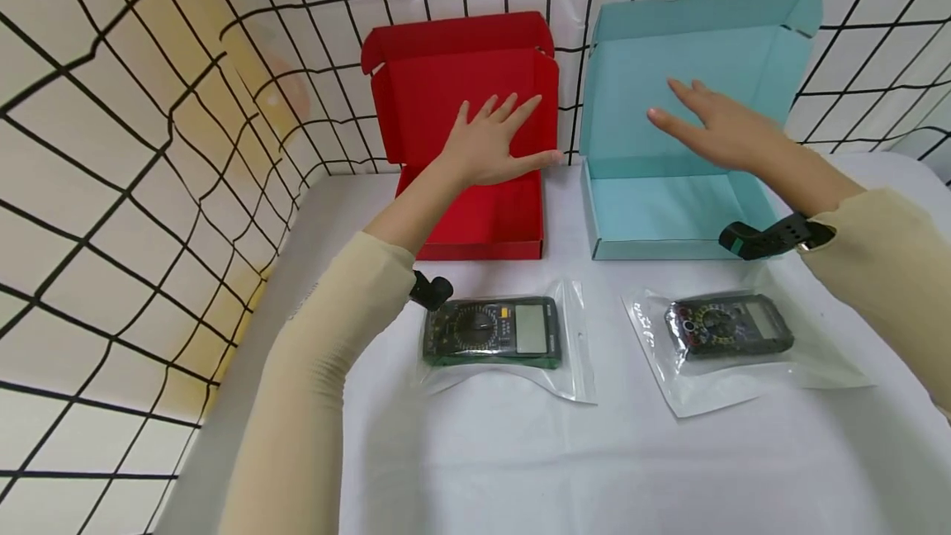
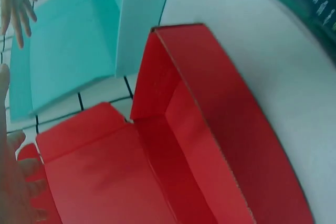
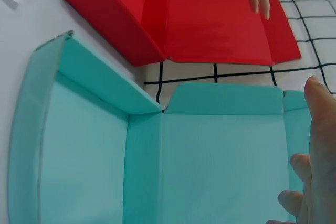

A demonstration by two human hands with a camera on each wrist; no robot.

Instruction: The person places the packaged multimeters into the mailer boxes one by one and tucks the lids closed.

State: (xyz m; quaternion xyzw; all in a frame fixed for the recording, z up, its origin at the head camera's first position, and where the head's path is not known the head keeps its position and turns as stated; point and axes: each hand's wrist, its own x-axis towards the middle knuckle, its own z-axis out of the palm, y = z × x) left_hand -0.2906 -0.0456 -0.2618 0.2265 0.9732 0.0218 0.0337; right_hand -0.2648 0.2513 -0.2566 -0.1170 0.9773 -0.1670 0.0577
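My left hand (image 1: 486, 143) hovers with spread fingers over the red cardboard box (image 1: 483, 225), whose lid stands up against the grid behind. Over the light-blue box (image 1: 669, 205), also with its lid raised, my right hand (image 1: 724, 126) is stretched out and holds nothing. Both boxes show bare insides. In front of the red box lies a multimeter (image 1: 493, 331) in a clear plastic bag. A second bagged multimeter (image 1: 730, 324) lies in front of the light-blue box. The left wrist view shows the red box's inside close up; the right wrist view shows the light-blue one.
A white cloth (image 1: 565, 469) covers the table. Black wire grid panels (image 1: 312, 2) stand along the back and left side, with white sheeting behind them. A dark strap with a small device sits at each wrist.
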